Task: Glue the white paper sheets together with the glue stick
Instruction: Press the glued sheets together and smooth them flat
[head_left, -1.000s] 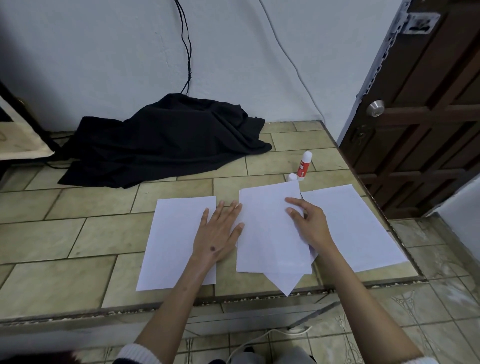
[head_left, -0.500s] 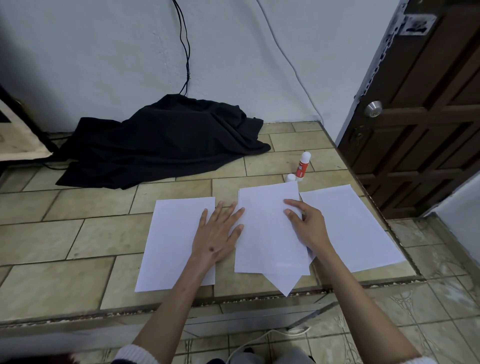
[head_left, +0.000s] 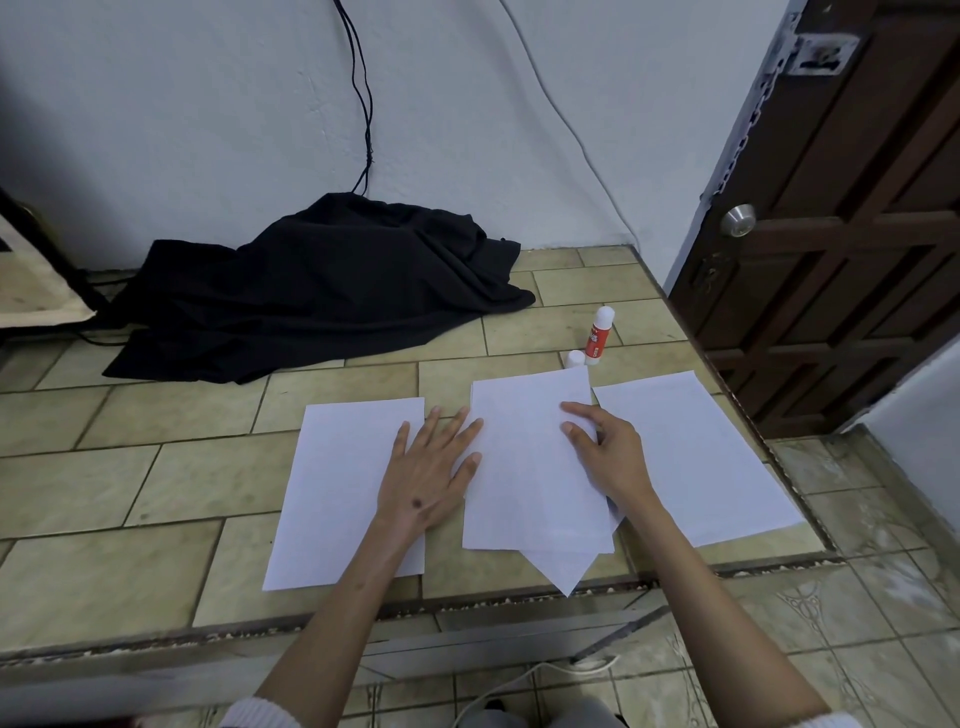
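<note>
Three groups of white paper lie on a tiled ledge. The middle stack (head_left: 524, 478) has a sheet on top of a skewed one whose corner pokes out toward me. My left hand (head_left: 428, 478) lies flat, fingers spread, across the gap between the left sheet (head_left: 337, 488) and the middle stack. My right hand (head_left: 605, 449) presses its fingertips on the stack's right edge. A third sheet (head_left: 696, 462) lies to the right. The red and white glue stick (head_left: 600, 332) stands upright behind the stack, its white cap (head_left: 575, 358) beside it.
A black cloth (head_left: 311, 291) is heaped at the back against the white wall, with cables running down to it. A dark wooden door (head_left: 841, 208) stands at the right. The ledge's front edge (head_left: 467, 608) drops to a lower tiled floor.
My left hand has slid slightly right so its fingertips reach the middle stack's left edge. My right hand stays on the stack's right edge.
</note>
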